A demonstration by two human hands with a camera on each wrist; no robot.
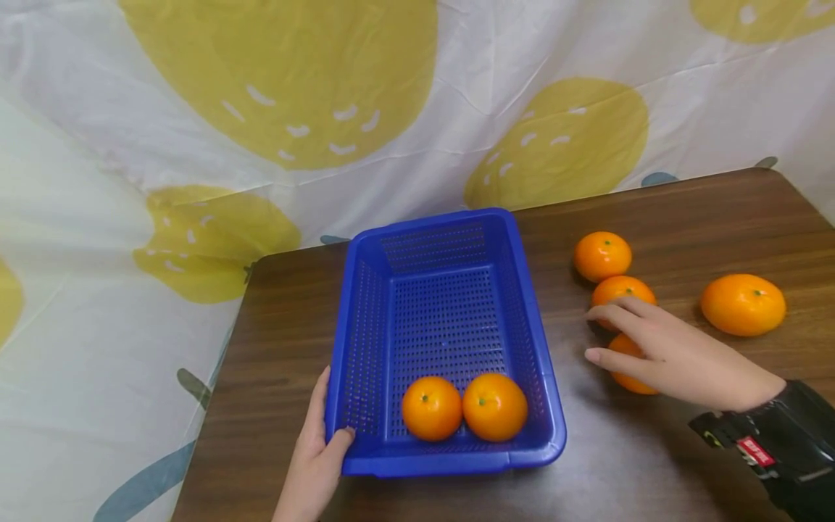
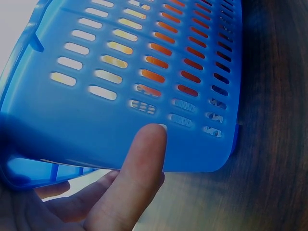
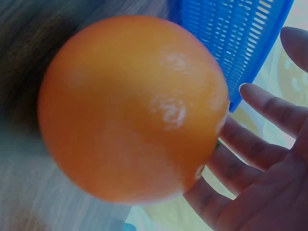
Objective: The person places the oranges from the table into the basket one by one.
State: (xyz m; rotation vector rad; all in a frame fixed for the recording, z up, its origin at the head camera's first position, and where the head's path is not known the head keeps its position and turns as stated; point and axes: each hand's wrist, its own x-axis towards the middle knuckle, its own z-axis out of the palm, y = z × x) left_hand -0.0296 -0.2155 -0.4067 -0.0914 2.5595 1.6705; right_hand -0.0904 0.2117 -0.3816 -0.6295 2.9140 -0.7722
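Observation:
A blue perforated plastic basket (image 1: 446, 464) stands on the table, with two oranges (image 1: 432, 408) side by side at its near end. My left hand (image 1: 314, 457) grips its near left corner, thumb over the rim and fingers along the outside. In the left wrist view the thumb (image 2: 139, 178) lies against the slotted wall. My right hand (image 1: 672, 351) hovers over an orange (image 1: 629, 362) right of the basket, fingers spread and loosely bent around it. Just beyond, another orange (image 1: 622, 290) is partly covered by those fingers. The right wrist view shows an orange (image 3: 134, 110) close beside the fingers.
One orange (image 1: 603, 257) sits farther back, next to the partly covered one. A larger orange (image 1: 744, 304) lies to the right of my right hand. The brown wooden table (image 1: 280, 326) ends at a white cloth (image 1: 450, 123) printed with yellow fruit shapes.

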